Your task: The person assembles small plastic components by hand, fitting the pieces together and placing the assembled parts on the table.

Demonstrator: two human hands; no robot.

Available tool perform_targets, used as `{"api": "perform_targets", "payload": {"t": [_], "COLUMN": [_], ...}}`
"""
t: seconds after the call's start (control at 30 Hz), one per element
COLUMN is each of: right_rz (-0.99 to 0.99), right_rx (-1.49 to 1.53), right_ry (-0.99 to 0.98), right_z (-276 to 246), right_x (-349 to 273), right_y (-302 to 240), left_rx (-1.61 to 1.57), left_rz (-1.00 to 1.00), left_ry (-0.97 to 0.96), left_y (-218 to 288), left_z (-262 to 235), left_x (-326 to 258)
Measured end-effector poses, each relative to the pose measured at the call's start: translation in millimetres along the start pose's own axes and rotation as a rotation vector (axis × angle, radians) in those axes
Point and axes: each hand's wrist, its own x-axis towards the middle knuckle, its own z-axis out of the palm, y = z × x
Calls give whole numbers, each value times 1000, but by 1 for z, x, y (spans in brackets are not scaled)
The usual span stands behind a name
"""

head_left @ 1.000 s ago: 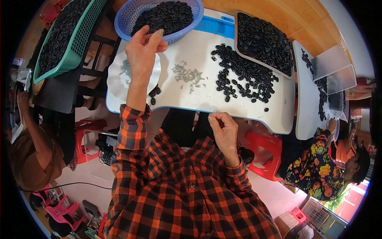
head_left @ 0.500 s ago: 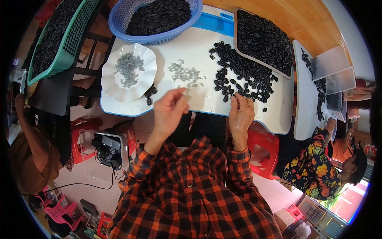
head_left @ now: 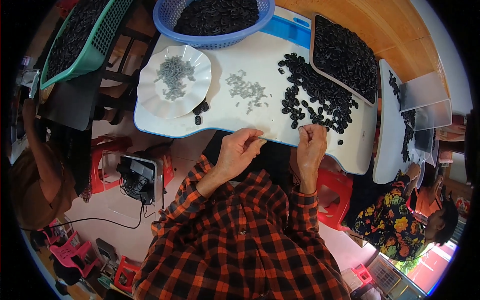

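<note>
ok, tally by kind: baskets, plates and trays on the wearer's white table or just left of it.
Baskets: 2 (blue round perforated plastic basket, green long perforated plastic basket)
Plates: 1 (white round scalloped plate)
Trays: 1 (shallow pale-rimmed tray)
Total: 4

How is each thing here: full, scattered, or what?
Blue basket, piled with black pieces
Green basket, piled too
Tray, covered with black pieces
White plate, holding grey pieces
Loose grey pieces, scattered
Loose black pieces, spread out
Left hand, curled, contents unclear
Right hand, pinched, contents unclear
</note>
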Motion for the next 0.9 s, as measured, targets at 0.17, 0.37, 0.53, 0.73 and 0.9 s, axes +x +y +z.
{"api": "perform_targets", "payload": {"t": [0.17,0.37,0.53,0.73,0.9], "right_rz": [120,418,425,400,391], "right_rx": [144,824,832,813,849], "right_ry": [43,-245,-293,-342,-361], "right_z": [-3,-14,-12,-9,-6], "right_x": [-10,-24,-29,-32,-34], "right_y": [-2,-35,-45,-59,-66], "left_rx": [-53,-152,-245,-353,-331], "left_rz": [-45,-146,-180,-141,-169], "left_ry": [-39,-97,-134,-133,-113], "left_y": [-1,7,7,5,6], "left_z": [2,2,1,-2,-6], "left_x": [0,3,2,0,1]}}
